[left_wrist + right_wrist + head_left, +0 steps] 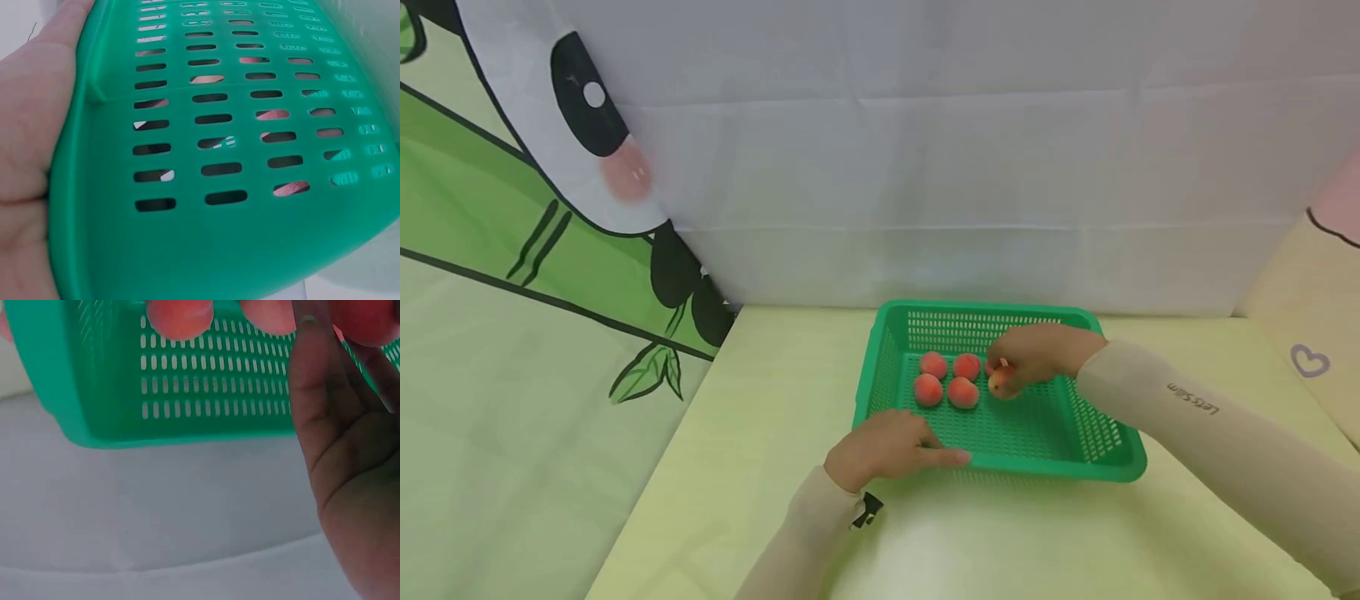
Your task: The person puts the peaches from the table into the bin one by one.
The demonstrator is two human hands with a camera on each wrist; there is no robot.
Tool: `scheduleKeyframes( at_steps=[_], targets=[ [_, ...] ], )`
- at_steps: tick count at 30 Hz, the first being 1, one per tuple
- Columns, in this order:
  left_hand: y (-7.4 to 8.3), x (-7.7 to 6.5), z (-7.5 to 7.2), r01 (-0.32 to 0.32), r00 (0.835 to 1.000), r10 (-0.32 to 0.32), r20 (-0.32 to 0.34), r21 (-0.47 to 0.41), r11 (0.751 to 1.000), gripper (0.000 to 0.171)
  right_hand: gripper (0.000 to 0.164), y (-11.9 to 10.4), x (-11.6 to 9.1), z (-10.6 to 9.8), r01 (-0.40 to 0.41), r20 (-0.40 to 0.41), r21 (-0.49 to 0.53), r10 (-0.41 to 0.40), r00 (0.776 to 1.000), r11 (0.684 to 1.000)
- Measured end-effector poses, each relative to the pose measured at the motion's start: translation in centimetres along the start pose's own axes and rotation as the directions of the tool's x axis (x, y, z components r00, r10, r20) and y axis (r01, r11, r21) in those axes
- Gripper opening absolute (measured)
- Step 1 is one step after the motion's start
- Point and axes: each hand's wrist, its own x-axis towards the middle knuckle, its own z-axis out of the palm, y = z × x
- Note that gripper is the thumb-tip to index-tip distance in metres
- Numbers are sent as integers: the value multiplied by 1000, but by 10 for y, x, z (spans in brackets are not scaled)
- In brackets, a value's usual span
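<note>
A green plastic basket [1052,467] stands on the table, with several red-pink peaches [928,390] grouped in its left and middle part. My left hand [883,448] grips the basket's near-left rim, thumb along the front edge and fingers over the inside. In the left wrist view, its palm [28,125] lies against the rim beside the slotted wall. My right hand [1033,354] reaches into the basket and holds a peach [1001,382] whose yellowish side shows, just right of the others. Another peach behind it is mostly hidden by the fingers.
The pale yellow table [775,375] extends around the basket. Behind it hangs a white cloth [970,183], with a green cartoon-printed cloth [512,350] at left and a cream printed one [1315,317] at right.
</note>
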Motion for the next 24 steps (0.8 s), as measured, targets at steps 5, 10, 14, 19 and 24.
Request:
scheduleKeyframes(
  at_steps=[5,10,14,19,24],
  targets=[
    [-1,0,0,-16,1000,16,-6,-2,1000,64,17,-15,18,21,-69,27,-166,74,997,984],
    [-1,-1,0,-22,1000,22,-6,3,1000,65,15,-20,26,28,-78,14,-294,85,996,953],
    [-1,-1,0,-18,1000,18,-9,3,1000,65,17,-19,27,26,-73,2,-340,78,997,938],
    [-1,0,0,-17,1000,17,-9,-4,1000,63,19,-16,27,27,-87,5,-329,94,996,940],
    [-1,0,0,-8,1000,8,-10,-11,1000,62,15,-11,25,25,-108,-13,-303,109,994,947]
  ],
)
